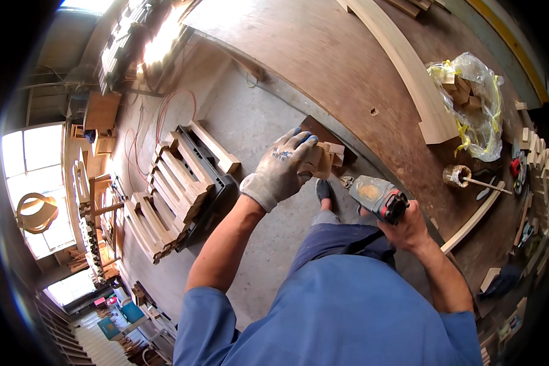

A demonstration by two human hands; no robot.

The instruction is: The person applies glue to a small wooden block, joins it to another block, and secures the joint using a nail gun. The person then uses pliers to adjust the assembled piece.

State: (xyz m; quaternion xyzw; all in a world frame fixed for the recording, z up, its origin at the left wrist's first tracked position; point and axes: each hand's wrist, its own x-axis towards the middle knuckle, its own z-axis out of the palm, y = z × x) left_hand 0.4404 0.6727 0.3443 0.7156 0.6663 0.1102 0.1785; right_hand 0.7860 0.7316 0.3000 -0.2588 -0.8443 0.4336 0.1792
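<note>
My left hand [280, 168] wears a whitish knit work glove with bluish fingertips. Its fingers curl around a pale wood piece [324, 160] made up of small blocks; the thumb side is partly hidden. Just beyond that piece, a dark brown board [314, 127] lies at the edge of the workbench [372, 79]. In my bare right hand [409, 230] is a worn grey power tool [372, 194] with a black and red rear end. Its metal tip points left toward the wood piece, a short gap away. The tool's exact kind is unclear.
A long curved wood piece [402, 55] lies across the workbench, near a clear plastic bag [470, 100] of wood blocks. A pot with a stick [456, 175] stands nearer. Stacked wooden slats [177, 189] rest on a black platform at left. Hoses [165, 116] trail on the floor.
</note>
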